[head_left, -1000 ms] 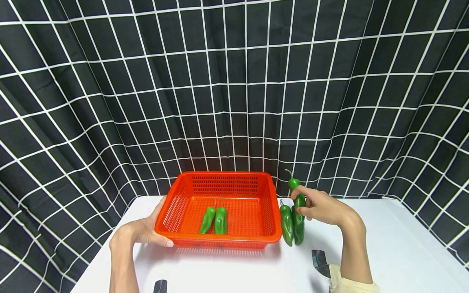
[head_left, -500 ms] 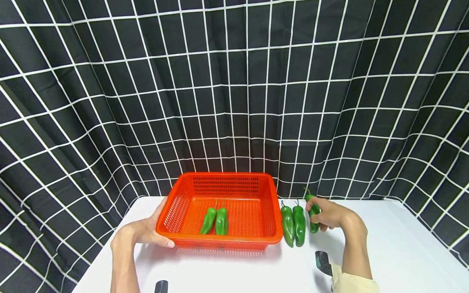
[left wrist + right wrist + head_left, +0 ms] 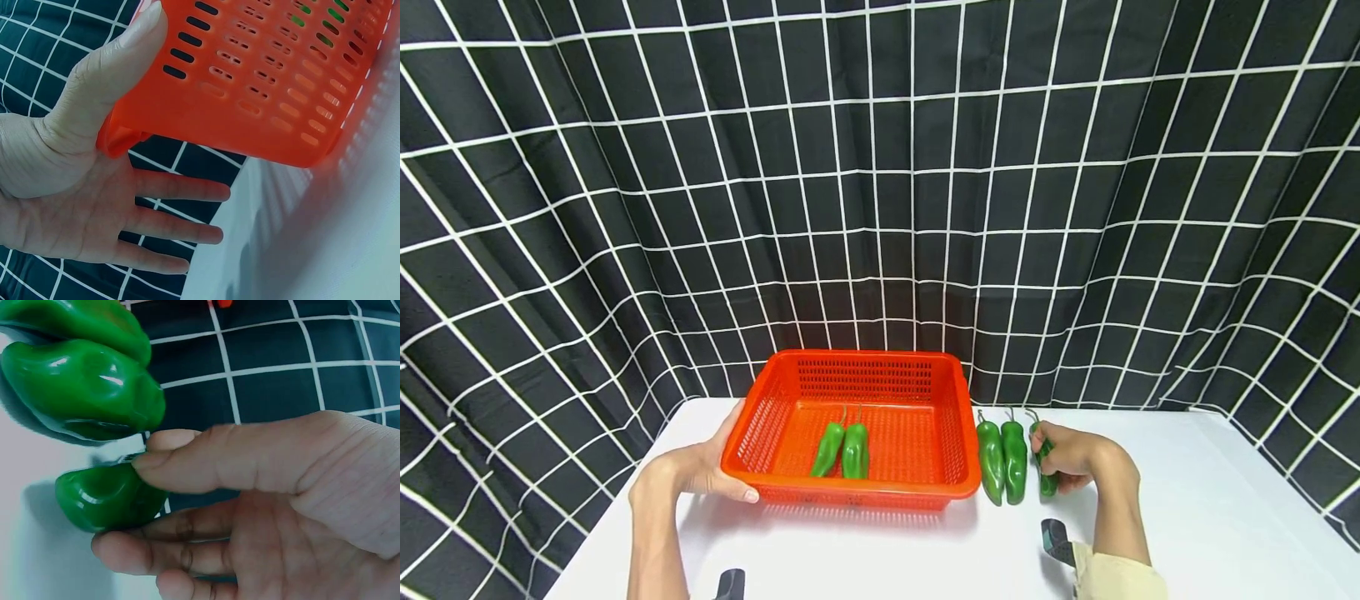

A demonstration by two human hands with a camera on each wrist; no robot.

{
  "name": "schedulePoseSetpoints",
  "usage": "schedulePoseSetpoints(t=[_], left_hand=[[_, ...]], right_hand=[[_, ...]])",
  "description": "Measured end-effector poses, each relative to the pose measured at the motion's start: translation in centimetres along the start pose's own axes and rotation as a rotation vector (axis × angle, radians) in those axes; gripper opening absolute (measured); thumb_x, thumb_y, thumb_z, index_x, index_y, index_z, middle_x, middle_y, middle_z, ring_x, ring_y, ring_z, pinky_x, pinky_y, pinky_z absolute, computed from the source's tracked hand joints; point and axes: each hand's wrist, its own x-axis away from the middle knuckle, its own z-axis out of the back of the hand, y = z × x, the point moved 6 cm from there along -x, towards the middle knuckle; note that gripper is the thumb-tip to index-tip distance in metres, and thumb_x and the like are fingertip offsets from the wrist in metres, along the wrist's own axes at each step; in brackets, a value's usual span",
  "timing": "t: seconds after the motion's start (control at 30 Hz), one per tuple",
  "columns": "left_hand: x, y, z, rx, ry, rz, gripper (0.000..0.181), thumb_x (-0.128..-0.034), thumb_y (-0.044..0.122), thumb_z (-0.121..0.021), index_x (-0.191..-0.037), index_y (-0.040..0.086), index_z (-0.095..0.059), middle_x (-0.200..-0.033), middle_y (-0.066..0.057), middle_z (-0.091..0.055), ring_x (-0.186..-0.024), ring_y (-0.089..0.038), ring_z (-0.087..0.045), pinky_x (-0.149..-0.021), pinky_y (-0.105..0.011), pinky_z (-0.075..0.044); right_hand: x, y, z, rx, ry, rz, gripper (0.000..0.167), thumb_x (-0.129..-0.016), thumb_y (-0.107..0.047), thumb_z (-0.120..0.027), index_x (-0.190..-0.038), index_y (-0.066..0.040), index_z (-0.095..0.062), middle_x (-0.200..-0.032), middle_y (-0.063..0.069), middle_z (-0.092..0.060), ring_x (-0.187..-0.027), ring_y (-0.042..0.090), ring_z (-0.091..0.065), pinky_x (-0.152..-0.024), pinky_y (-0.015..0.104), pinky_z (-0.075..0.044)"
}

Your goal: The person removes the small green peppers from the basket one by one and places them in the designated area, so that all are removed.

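On the table's right, my right hand (image 3: pixel 1075 457) pinches a green pepper (image 3: pixel 1048 485) between thumb and fingers; its rounded end (image 3: pixel 94 499) shows in the right wrist view. Just left of it, apart from it, two more green peppers (image 3: pixel 1015 462) lie side by side, stems away from me. My left hand (image 3: pixel 700 468) rests against the left front corner of a red plastic basket (image 3: pixel 850 482), thumb along its front. In the left wrist view three fingers (image 3: pixel 175 230) stretch out straight; the index finger is hidden behind the basket. Inside the basket lie two green peppers (image 3: pixel 854 452).
The white table (image 3: pixel 1195 500) runs up to a black curtain with white grid lines (image 3: pixel 880 208) behind the basket. Dark straps or device parts (image 3: pixel 1057 540) show near both wrists. A pale sleeve (image 3: pixel 1116 575) covers the right forearm.
My right hand has carried its green pepper rightward and down, from over the two peppers to the table beside them. My left hand and the basket keep their place.
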Motion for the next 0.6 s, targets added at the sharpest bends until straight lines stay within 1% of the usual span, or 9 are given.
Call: schedulePoseSetpoints(t=[0.07, 0.17, 0.27, 0.4, 0.47, 0.6], left_hand=[[-0.07, 0.01, -0.02, 0.002, -0.001, 0.0, 0.149, -0.0673, 0.054, -0.095, -0.167, 0.015, 0.009, -0.165, -0.024, -0.033, -0.128, -0.035, -0.058, -0.108, -0.064, -0.048], [-0.12, 0.06, 0.09, -0.003, 0.003, -0.004, 0.15, -0.0668, 0.054, -0.095, -0.167, 0.015, 0.009, -0.164, -0.024, -0.035, -0.126, -0.035, -0.06, -0.108, -0.064, -0.048], [-0.08, 0.06, 0.12, -0.014, 0.001, -0.004, 0.15, -0.0671, 0.055, -0.095, -0.167, 0.015, 0.009, -0.162, -0.025, -0.039, -0.122, -0.033, -0.062, -0.107, -0.063, -0.049], [-0.03, 0.02, 0.14, -0.02, 0.004, -0.002, 0.15, -0.067, 0.055, -0.095, -0.167, 0.015, 0.01, -0.161, -0.025, -0.041, -0.121, -0.032, -0.063, -0.106, -0.062, -0.05], [-0.01, 0.04, 0.14, -0.019, 0.003, -0.002, 0.15, -0.0668, 0.056, -0.095, -0.167, 0.015, 0.009, -0.161, -0.025, -0.041, -0.121, -0.032, -0.063, -0.106, -0.062, -0.051], [-0.08, 0.1, 0.19, -0.008, 0.003, -0.02, 0.15, -0.067, 0.055, -0.095, -0.167, 0.014, 0.009, -0.163, -0.025, -0.036, -0.123, -0.033, -0.061, -0.107, -0.063, -0.049]], right_hand=[[-0.02, 0.09, -0.14, -0.01, 0.001, -0.022, 0.034, -0.079, 0.008, -0.057, -0.108, -0.008, -0.048, -0.078, 0.004, -0.053, -0.065, 0.017, -0.053, -0.06, 0.025, -0.049], [-0.09, 0.23, -0.23, -0.025, 0.016, -0.052, 0.037, -0.08, 0.008, -0.059, -0.111, -0.01, -0.046, -0.08, 0.007, -0.056, -0.066, 0.018, -0.057, -0.061, 0.026, -0.053], [-0.18, 0.21, -0.28, -0.027, 0.021, -0.055, 0.046, -0.083, 0.006, -0.064, -0.12, -0.008, -0.042, -0.083, 0.012, -0.062, -0.067, 0.02, -0.065, -0.062, 0.03, -0.058], [-0.35, 0.17, -0.31, -0.027, 0.013, -0.064, 0.068, -0.085, 0.002, -0.07, -0.141, -0.005, -0.032, -0.084, 0.018, -0.067, -0.063, 0.02, -0.07, -0.063, 0.031, -0.059], [-0.41, 0.24, -0.3, -0.028, 0.011, -0.085, 0.078, -0.085, 0.0, -0.071, -0.149, -0.004, -0.027, -0.085, 0.019, -0.068, -0.062, 0.02, -0.071, -0.063, 0.031, -0.059], [-0.45, 0.27, -0.32, -0.066, 0.014, -0.098, 0.083, -0.084, 0.003, -0.07, -0.154, -0.002, -0.024, -0.089, 0.021, -0.066, -0.065, 0.021, -0.073, -0.064, 0.031, -0.061]])
